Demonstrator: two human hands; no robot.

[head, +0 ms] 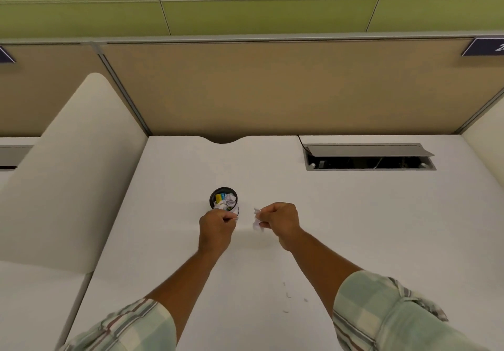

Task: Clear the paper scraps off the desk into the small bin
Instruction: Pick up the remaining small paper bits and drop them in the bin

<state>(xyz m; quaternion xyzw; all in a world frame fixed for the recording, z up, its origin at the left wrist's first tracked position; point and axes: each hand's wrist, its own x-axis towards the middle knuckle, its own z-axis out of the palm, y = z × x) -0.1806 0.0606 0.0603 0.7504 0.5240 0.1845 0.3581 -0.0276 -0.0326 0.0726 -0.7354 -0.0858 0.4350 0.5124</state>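
A small round black bin point(213, 197) stands near the middle of the white desk point(354, 228), filled with crumpled white paper and a yellow and blue piece. My left hand point(216, 226) is closed just in front of the bin, pinching a tiny white scrap at its fingertips beside the bin's lower right side. My right hand point(281, 221) is to the right of the bin, fingers closed on a crumpled white paper scrap point(257, 221) that sticks out to the left. A few tiny paper bits point(287, 294) lie on the desk near my right forearm.
An open cable hatch point(368, 157) is set into the desk at the back right. A tan partition wall point(272, 89) runs along the back edge. A rounded white divider point(76, 160) borders the desk on the left.
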